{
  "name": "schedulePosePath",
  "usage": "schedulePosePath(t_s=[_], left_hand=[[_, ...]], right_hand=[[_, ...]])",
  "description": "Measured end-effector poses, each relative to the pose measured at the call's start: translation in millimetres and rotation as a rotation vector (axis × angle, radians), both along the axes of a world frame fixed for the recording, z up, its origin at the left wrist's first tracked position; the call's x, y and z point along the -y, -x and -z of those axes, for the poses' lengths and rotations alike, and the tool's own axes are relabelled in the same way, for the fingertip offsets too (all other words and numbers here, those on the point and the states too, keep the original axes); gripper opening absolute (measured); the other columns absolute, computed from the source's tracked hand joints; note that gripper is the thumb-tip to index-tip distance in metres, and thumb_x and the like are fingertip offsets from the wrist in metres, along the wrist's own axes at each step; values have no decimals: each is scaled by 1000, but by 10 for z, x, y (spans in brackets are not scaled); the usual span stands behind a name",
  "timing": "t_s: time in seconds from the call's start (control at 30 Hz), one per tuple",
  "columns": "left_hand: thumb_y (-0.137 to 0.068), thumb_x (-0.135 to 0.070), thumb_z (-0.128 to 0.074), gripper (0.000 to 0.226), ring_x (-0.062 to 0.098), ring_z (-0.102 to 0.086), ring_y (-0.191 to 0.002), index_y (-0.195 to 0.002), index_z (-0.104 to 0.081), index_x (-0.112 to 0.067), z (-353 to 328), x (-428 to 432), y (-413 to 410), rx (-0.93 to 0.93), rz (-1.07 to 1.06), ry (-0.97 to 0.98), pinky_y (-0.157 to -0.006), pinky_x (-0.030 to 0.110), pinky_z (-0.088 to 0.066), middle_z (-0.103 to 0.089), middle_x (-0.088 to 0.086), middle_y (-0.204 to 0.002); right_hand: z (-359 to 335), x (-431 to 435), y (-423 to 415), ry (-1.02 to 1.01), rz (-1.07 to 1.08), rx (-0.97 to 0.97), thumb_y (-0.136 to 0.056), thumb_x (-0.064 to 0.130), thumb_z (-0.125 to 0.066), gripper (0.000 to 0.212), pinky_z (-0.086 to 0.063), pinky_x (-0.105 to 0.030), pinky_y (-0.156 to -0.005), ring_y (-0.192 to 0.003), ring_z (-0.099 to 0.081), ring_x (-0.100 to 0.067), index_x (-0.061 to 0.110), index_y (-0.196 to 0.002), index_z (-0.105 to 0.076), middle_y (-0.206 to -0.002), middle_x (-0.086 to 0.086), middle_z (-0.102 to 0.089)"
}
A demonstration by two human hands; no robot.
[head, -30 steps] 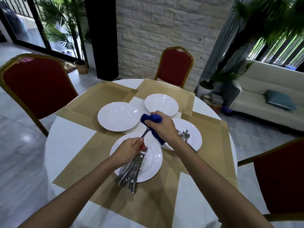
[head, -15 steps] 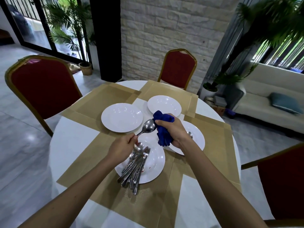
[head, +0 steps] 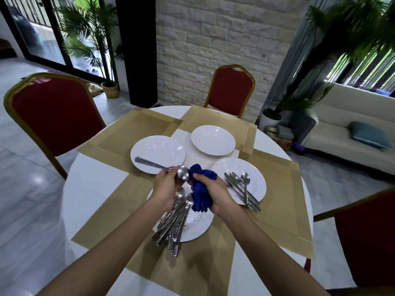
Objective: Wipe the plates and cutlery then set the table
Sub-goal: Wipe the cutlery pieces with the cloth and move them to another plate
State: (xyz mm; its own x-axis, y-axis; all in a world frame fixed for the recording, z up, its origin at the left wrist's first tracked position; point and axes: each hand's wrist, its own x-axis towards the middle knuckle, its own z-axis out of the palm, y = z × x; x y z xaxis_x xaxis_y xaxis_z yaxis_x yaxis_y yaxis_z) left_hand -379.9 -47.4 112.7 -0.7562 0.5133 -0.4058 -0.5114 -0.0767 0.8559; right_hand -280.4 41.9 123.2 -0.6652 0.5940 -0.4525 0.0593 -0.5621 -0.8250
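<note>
Left hand [head: 166, 186], pinching the spoon [head: 182, 173] with its handle toward ten o'clock, should brace while right hand [head: 217, 194], clenching the cloth [head: 199, 198], rubs the bowl.

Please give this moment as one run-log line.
step: wiping spoon | left hand: holds spoon | right hand: grips blue cloth at spoon bowl | cutlery pile: at near plate | right plate: some cutlery

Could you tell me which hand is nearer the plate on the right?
Right: the right hand is at the left rim of the plate; the left hand is farther left.
</note>
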Motion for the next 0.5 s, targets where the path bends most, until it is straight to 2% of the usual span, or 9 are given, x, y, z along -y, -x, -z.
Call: schedulePosePath(t_s=[0.07, 0.1, 0.17, 0.23, 0.3, 0.37, 0.43, 0.5], left_hand=[[-98, -17, -48, 19, 24, -64, -91, -109, -60, -7, 12, 74, 56, -196, 144, 148, -87, 38, -54, -65, 10, -101], [-98, -18, -49, 18, 20, -64, -87, -106, -63, -10, 9, 112, 51, -302, 228, 201, -84, 35, -54, -66, 6, -94], [-97, -21, -52, 20, 14, -61, -69, -90, -68, -11, 15, 158, 4, -485, 337, 266, -68, 26, -51, -66, 1, -74], [-94, -25, -56, 25, 11, -55, -57, -74, -66, -13, 20, 158, -52, -621, 391, 316, -56, 23, -43, -63, 0, -63], [-91, -28, -59, 26, 11, -53, -56, -68, -63, -18, 50, 119, -79, -688, 428, 324, -59, 27, -41, -62, -1, -62], [-92, -28, -57, 27, 11, -55, -56, -65, -62, -24, 79, 87, -93, -697, 435, 306, -61, 29, -43, -62, -6, -60], [-92, -27, -56, 26, 11, -58, -59, -67, -64, -27, 97, 105, -118, -693, 437, 291, -64, 32, -46, -64, -8, -61], [-90, -33, -56, 21, 15, -61, -66, -72, -66, -28, 127, 118, -141, -673, 446, 276, -70, 35, -50, -67, -6, -69]], right_hand=[[-33, -119, -10, -84, 16, 46, -83, 9, -71, 26, -53, -35, -62, -77, -67, -26, 8, -106, -60, -88, -16, -69], [-55, -192, -11, -160, 22, 66, -83, 12, -72, 22, -52, -36, -64, -75, -65, -26, 11, -103, -61, -87, -16, -68], [-112, -294, -14, -376, -7, 92, -82, 19, -72, 15, -48, -38, -66, -70, -60, -26, 17, -95, -65, -81, -16, -65], [-147, -311, 0, -659, -98, 103, -79, 25, -74, 12, -49, -39, -67, -70, -60, -22, 22, -89, -69, -82, -15, -66], [-142, -288, 29, -932, -219, 158, -77, 28, -75, 11, -50, -31, -77, -81, -61, -16, 25, -87, -70, -93, -9, -63], [-141, -322, 69, -1137, -212, 199, -78, 23, -77, 16, -43, -11, -75, -87, -55, -11, 21, -93, -72, -100, -3, -55], [-207, -438, 107, -1193, -45, 211, -78, 18, -78, 19, -37, -2, -67, -84, -51, -11, 14, -96, -72, -100, -4, -50], [-281, -553, 123, -1141, 92, 226, -80, 16, -76, 18, -37, 1, -61, -84, -50, -13, 10, -96, -70, -106, -6, -47]])
